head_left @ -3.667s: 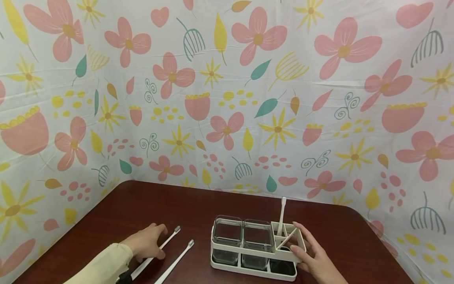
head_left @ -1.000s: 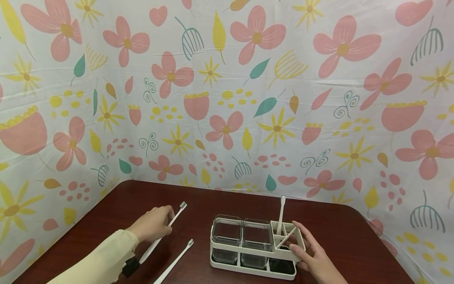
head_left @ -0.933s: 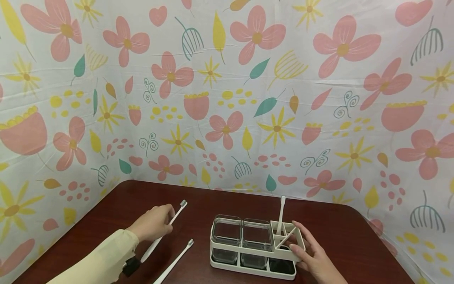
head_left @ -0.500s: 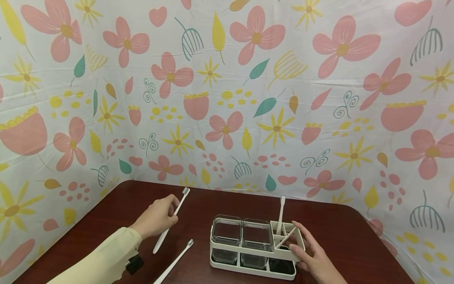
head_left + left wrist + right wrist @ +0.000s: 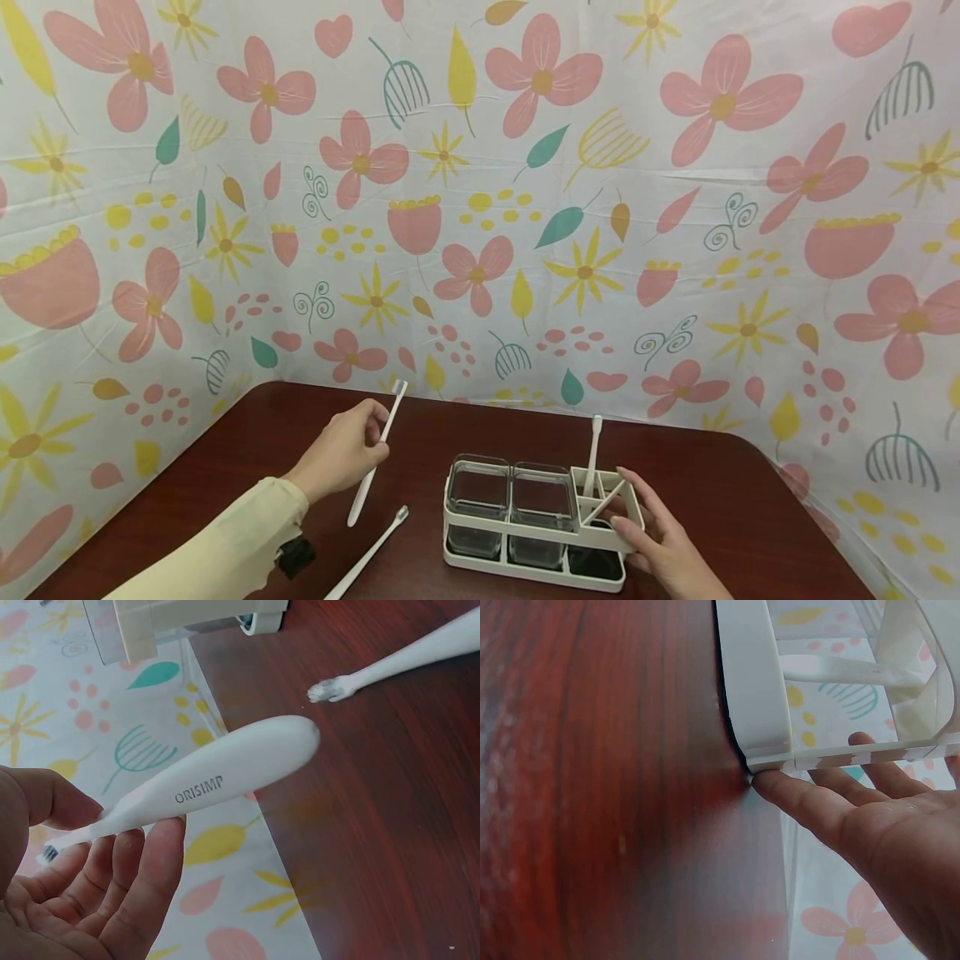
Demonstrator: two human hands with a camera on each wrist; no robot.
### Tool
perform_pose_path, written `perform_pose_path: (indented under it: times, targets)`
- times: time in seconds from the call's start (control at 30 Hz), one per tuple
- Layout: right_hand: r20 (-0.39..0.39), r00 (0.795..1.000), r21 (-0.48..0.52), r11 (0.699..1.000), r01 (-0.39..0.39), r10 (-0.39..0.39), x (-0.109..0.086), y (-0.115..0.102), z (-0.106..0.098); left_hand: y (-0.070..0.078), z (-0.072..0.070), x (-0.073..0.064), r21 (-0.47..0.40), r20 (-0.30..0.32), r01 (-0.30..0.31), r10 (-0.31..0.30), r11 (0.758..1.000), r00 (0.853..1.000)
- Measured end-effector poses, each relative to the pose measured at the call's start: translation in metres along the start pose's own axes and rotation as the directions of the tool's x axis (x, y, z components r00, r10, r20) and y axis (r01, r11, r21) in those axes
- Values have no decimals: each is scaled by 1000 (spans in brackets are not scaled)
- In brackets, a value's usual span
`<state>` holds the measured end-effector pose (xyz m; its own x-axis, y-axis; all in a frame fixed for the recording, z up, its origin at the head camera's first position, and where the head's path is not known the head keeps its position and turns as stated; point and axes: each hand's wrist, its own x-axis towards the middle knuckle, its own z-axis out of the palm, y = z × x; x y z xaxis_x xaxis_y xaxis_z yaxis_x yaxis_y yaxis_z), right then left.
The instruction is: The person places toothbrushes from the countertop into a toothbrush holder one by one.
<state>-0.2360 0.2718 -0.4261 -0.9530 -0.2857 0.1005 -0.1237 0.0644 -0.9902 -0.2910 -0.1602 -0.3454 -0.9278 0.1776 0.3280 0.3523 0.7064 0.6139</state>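
Note:
My left hand (image 5: 337, 450) pinches a white toothbrush (image 5: 363, 493) between thumb and fingers. The brush slants above the table, bristle head up and handle end down; its handle (image 5: 240, 761) bears dark lettering in the left wrist view. Below it, a second white toothbrush (image 5: 366, 560) lies on the table, grey bristles facing away from me. My right hand (image 5: 667, 542) holds the right end of a cream toothbrush holder (image 5: 525, 531), thumb at the near corner and fingers along the end wall. A third toothbrush (image 5: 595, 454) stands upright in the holder's divided right section.
Two clear square cups, a left one (image 5: 480, 493) and a right one (image 5: 546, 500), sit in the holder. Everything stands on a dark red wooden table (image 5: 442, 429). A flower-printed curtain (image 5: 480, 208) closes off the back and sides. A black device (image 5: 296, 557) hangs at my left wrist.
My left hand took hold of the toothbrush that lay on the left, raised it and moved it away from me and right, tilting it steeper. The right hand stays on the holder.

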Motion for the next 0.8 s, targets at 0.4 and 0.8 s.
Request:
perform_pose_path:
  times: [0.4, 0.8]
  targets:
    - [-4, 1000, -6, 1000, 16, -16, -1, 0, 1, 20, 8, 0, -203, 33, 47, -42, 978, 999]
    - [-14, 1000, -6, 1000, 3, -3, -1, 0, 2, 36, 11, 3, -323, 35, 80, -73, 943, 997]
